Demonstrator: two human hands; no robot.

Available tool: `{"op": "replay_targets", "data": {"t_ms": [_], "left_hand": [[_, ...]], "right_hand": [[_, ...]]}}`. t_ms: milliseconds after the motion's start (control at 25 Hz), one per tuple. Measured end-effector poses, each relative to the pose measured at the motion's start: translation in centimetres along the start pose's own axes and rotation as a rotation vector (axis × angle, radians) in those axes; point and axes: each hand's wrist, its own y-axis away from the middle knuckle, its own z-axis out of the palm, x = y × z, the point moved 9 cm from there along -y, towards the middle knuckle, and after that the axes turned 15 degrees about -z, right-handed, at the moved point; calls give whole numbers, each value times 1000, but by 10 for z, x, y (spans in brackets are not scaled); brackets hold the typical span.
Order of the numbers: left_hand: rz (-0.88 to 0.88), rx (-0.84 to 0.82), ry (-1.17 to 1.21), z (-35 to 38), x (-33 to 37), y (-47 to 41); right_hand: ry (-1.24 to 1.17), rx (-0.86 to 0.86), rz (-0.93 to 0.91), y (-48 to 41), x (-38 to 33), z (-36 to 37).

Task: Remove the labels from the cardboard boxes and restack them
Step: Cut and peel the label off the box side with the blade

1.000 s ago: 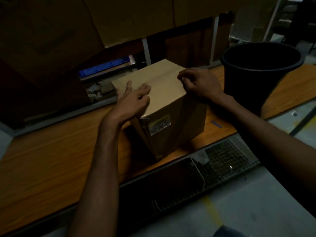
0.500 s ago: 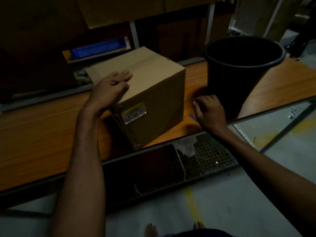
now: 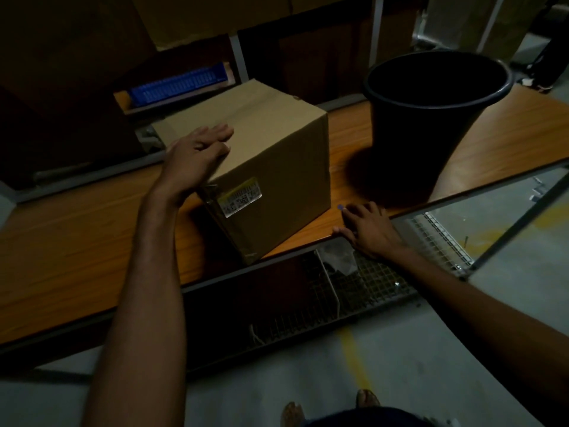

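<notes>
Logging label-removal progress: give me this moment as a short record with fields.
box: cardboard box upright on the wooden table
label: yellow-white label on its near side, not yet peeled
left: left hand flat on the box top
right: right hand on the table's near edge, holding nothing
nearby: black bucket right of the box, not touching

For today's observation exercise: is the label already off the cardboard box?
No: the yellow-and-white label sits on the side of the cardboard box, below the left hand resting on its top.
</notes>
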Motion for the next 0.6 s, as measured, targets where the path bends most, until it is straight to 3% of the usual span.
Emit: {"op": "replay_targets", "data": {"t_ms": [160,360,520,600], "left_hand": [[5,11,-3,-1,-5,-5],[20,11,-6,1,-9,-10],[-12,82,16,-1,-8,-10],[-29,130,32,1,-5,-10]], "right_hand": [[151,173,-170,19,-24,0],[136,397,-101,35,-36,-28],[-353,661,217,38,-51,-78],[-622,786,236,29,-71,-107]]}}
